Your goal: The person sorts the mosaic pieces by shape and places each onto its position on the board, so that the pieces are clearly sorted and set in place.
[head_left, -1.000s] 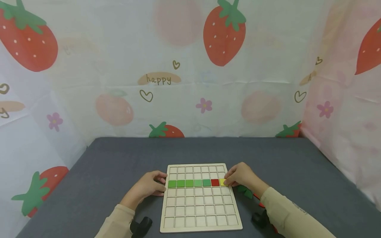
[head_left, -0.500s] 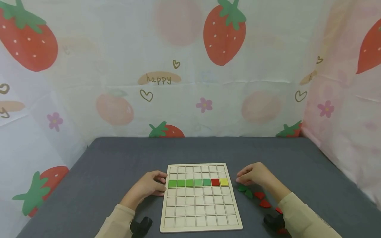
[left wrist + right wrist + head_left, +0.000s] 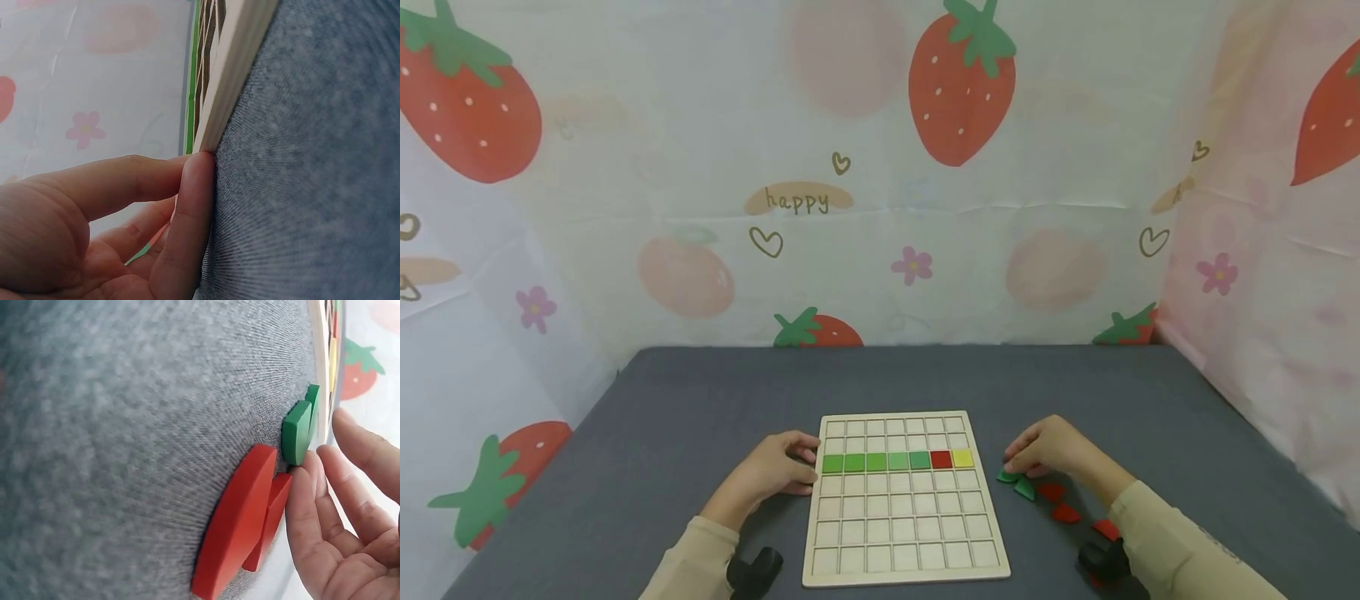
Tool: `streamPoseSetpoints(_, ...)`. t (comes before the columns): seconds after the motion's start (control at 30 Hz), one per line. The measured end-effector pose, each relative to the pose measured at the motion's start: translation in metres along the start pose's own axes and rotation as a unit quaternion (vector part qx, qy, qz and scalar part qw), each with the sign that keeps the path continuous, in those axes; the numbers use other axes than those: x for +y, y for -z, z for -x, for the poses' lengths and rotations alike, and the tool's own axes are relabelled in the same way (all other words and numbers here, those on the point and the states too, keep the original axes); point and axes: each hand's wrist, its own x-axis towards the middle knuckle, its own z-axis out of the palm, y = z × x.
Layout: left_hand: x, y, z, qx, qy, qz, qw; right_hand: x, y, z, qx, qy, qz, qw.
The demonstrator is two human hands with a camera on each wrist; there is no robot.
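Note:
A pale wooden grid board (image 3: 906, 582) lies on the table with one row of coloured square tiles in it: several greens (image 3: 876, 462), a red tile (image 3: 941, 460) and a yellow tile (image 3: 962, 458). At its left edge, my left hand (image 3: 778, 467) rests thumb and fingertips against the side; the left wrist view shows them meeting at the rim. My right hand (image 3: 1048, 446) is right of the board, low over two green pieces (image 3: 297, 431). Its fingertips are close beside the nearer green piece, thumb apart from the fingers and nothing between them.
Several red curved-edged pieces (image 3: 234, 525) lie on the grey tablecloth (image 3: 715, 383) under and beside my right forearm. Dark wrist-camera mounts (image 3: 756, 573) hang at both wrists. A strawberry-print curtain (image 3: 880, 275) surrounds the table at the back and sides.
My right hand has let go of the yellow tile, which lies in the row's right end, and has moved right and down to the green pieces. My left hand has stayed at the board's edge.

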Motion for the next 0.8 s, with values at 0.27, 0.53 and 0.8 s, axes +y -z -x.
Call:
streamPoseSetpoints(0.27,-0.0004,0.0001,-0.0003,-0.003,-0.002,-0.001,1.0000,-0.0008,-0.0040,-0.0006,-0.006,0.006,0.033,0.9994)
streamPoseSetpoints(0.53,-0.0026,0.0000,-0.0020,-0.001,-0.002,-0.005,1.0000,-0.0033,-0.0088,0.0009,0.008,0.003,0.062,0.9980)
streamPoseSetpoints(0.8,-0.0002,-0.0002,0.0000,0.004,0.001,0.001,1.0000,-0.0053,-0.0092,0.0001,0.015,-0.017,0.044,0.9988)
